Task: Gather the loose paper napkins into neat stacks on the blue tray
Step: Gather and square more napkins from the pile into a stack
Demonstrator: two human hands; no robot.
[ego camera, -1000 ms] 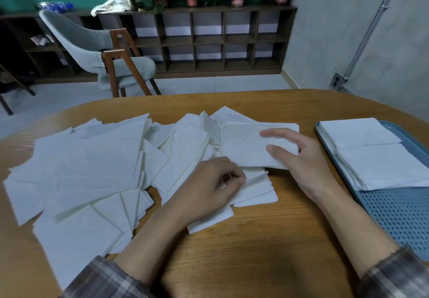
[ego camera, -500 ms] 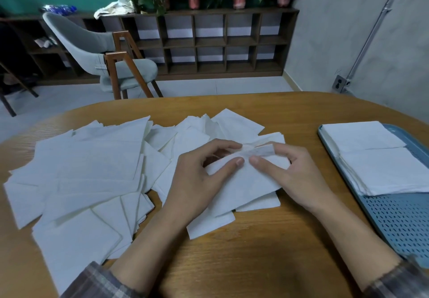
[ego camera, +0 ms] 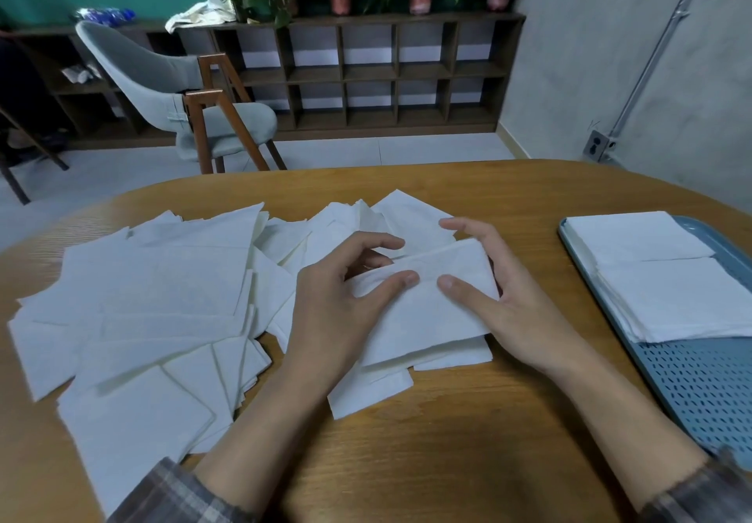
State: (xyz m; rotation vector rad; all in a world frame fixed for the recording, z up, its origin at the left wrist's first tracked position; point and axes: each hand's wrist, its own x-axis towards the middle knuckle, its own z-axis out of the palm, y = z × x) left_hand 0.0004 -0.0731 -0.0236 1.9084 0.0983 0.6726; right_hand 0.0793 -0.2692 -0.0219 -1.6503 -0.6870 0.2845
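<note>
GRIP: left hand (ego camera: 337, 315), right hand (ego camera: 512, 311) both pinch napkin bundle (ego camera: 423, 315), frame centre | PILE: loose napkins (ego camera: 162, 298), centre-left | blue tray (ego camera: 700, 392): right edge, two stacks (ego camera: 667, 298) | RISK: uneven pinch may fan sheets, skewing stack.
</note>
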